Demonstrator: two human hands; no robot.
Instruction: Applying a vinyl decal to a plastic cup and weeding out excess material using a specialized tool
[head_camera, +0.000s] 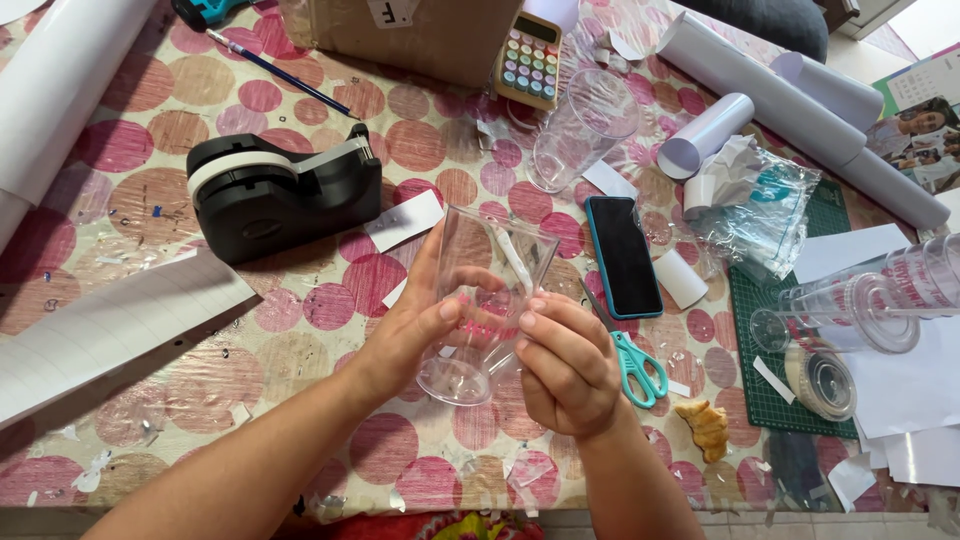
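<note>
Head camera view: two bare hands hold a clear, thin-walled plastic cup (487, 300) above a desk (300, 300) covered in a cloth of pink and brown circles. The left hand (415, 325) wraps the cup's side from the left, thumb across the front wall. The right hand (568, 365) is closed against the right side, fingertips (532, 318) pressing something small and pink to the wall; whether it is a label or tape cannot be told. The cup is tipped, base toward the wearer and open mouth away.

By its look the cup is light, smooth and rather slippery, with walls that would flex or crack if squeezed hard; the stiffer base and rim seem the safest places to grip it.

Around the hands lie a black tape dispenser with a white roll (270, 185), a black smartphone with a blue case (622, 255), teal-handled scissors (632, 358) just beside the right hand, a second clear plastic cup on its side (583, 128), a pastel-keyed calculator (527, 58), white paper rolls (790, 100), a green cutting mat (760, 380) and a stack of clear cups on their side (860, 300) at far right.
</note>
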